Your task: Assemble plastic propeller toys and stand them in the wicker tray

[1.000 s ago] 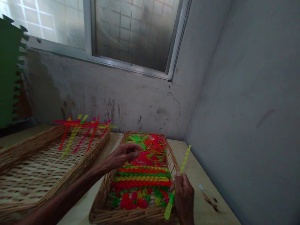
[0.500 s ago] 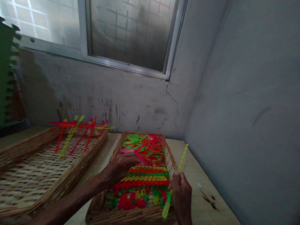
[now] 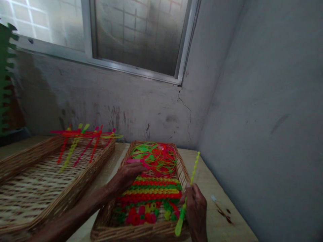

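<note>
My right hand [image 3: 196, 208] is closed around a yellow twisted plastic stick [image 3: 195, 168], upright and leaning slightly right. A green slider [image 3: 182, 213] sits low on it, above the flat yellow handle end. My left hand [image 3: 129, 174] reaches over the left side of the smaller wicker basket [image 3: 185, 164], its fingers at a flat pink propeller piece [image 3: 135, 161], which appears gripped; the thumb is hard to see. In the basket lie green and red propeller rings [image 3: 161, 156] at the back, rows of twisted sticks [image 3: 153, 191] across the middle, and small coloured sliders [image 3: 141, 215] in front.
A larger wicker basket [image 3: 83, 178] stands at left, with several assembled spinning toys [image 3: 80, 134] leaning over its far end. A white-tipped thin stick and dark bits [image 3: 222, 211] lie on the table at right. Walls [image 3: 151, 107] close off the back and right.
My left hand has shifted slightly left and down, the pink piece moving with it. My right hand still holds the yellow stick, almost unmoved. The view has turned a little.
</note>
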`<state>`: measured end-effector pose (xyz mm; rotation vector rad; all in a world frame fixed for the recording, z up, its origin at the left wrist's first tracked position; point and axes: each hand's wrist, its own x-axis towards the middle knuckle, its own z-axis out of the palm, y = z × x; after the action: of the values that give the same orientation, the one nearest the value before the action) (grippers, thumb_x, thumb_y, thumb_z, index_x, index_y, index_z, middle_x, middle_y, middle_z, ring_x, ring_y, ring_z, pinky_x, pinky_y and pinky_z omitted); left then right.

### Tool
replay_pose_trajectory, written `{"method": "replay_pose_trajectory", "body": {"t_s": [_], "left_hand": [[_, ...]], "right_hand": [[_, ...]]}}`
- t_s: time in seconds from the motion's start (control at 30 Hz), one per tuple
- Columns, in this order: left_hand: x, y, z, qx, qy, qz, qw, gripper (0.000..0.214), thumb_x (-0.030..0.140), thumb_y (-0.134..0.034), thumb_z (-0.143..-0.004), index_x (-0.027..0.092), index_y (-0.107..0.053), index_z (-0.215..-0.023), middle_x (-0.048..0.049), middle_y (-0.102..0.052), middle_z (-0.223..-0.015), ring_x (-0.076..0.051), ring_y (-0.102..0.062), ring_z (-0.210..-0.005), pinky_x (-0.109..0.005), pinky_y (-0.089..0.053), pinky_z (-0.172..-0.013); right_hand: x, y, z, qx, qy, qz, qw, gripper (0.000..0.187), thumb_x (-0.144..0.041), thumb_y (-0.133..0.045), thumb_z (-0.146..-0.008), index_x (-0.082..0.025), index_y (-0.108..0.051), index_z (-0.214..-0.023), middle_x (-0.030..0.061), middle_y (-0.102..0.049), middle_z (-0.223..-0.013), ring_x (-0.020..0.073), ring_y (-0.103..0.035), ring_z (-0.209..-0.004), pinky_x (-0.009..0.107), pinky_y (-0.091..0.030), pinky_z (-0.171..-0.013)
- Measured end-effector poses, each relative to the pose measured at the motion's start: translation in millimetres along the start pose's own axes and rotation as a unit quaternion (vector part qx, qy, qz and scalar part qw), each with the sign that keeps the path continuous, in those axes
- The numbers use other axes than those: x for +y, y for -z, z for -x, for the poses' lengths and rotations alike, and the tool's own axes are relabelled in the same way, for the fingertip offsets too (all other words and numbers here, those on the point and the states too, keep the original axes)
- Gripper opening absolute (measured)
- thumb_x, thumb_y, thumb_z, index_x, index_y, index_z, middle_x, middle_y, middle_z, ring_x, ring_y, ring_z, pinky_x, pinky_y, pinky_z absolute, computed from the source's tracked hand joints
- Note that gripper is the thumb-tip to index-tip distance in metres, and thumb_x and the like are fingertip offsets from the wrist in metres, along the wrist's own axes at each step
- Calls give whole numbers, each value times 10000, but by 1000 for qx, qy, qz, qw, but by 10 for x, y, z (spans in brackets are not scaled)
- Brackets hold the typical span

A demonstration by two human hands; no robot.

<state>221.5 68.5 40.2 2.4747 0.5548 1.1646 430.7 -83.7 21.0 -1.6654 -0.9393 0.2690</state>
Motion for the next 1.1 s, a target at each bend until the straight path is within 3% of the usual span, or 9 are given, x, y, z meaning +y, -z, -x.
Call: {"method": "replay_pose_trajectory", "body": {"t_s": [0.13,0.27,0.43,0.57,0.67,0.83,0.97,1.1], "left_hand": [[284,154,-81,26,84,113,990,165,223,-554,-772,198,-681,-874,-41,-646,-805,-170,-574,-753,-253,-436,-691],[505,310,-155,45,196,285,937,226,287,-626,-713,170,-639,-907,3,-579,-687,-113,-501,-579,-214,-415,-531],[615,349,-131,22,230,424,876,297,286,-681,-674,160,-605,-932,25,-534,-658,-81,-479,-539,-186,-386,-485],[650,323,-94,0,245,483,840,330,268,-714,-648,160,-600,-938,19,-548,-666,-72,-495,-527,-170,-377,-466],[621,289,-73,16,267,505,821,340,279,-740,-615,161,-599,-901,31,-550,-638,-58,-478,-481,-168,-370,-449],[506,174,42,71,293,499,813,386,368,-738,-608,169,-606,-911,11,-607,-702,-87,-543,-603,-193,-422,-576],[602,75,195,22,328,474,817,465,400,-780,-507,181,-634,-890,-21,-660,-792,-154,-581,-746,-250,-440,-676],[755,-5,292,0,362,448,818,382,435,-731,-567,162,-648,-822,-25,-674,-691,-156,-588,-648,-260,-439,-630]], "right_hand": [[12,6,-5,-7,0,-5,1000,345,-478,-328,-833,-231,-424,-611,-60,-483,-478,127,-497,-484,240,-363,-560],[-8,-10,-14,-35,2,-12,999,356,-489,-330,-830,-225,-437,-617,-59,-484,-480,125,-499,-495,241,-371,-563],[-173,-85,37,-81,3,-41,996,399,-529,-332,-827,-210,-455,-621,-62,-495,-474,100,-479,-462,224,-391,-550],[-280,-160,82,-153,-20,-136,979,409,-568,-361,-817,-200,-461,-668,-61,-513,-475,84,-446,-422,202,-368,-463],[-314,-196,85,-184,-31,-182,965,427,-591,-407,-788,-201,-429,-613,-59,-501,-431,73,-399,-375,196,-337,-415],[-392,-191,118,-133,-40,-148,979,487,-649,-426,-729,-203,-447,-533,-44,-478,-378,93,-441,-390,222,-378,-478],[-465,-208,192,-79,-49,-142,985,477,-624,-442,-733,-205,-452,-504,-46,-471,-372,92,-441,-373,215,-372,-453],[-506,-269,228,-76,-75,-167,980,501,-665,-453,-695,-199,-457,-513,-72,-418,-334,61,-360,-308,186,-309,-375]]}}
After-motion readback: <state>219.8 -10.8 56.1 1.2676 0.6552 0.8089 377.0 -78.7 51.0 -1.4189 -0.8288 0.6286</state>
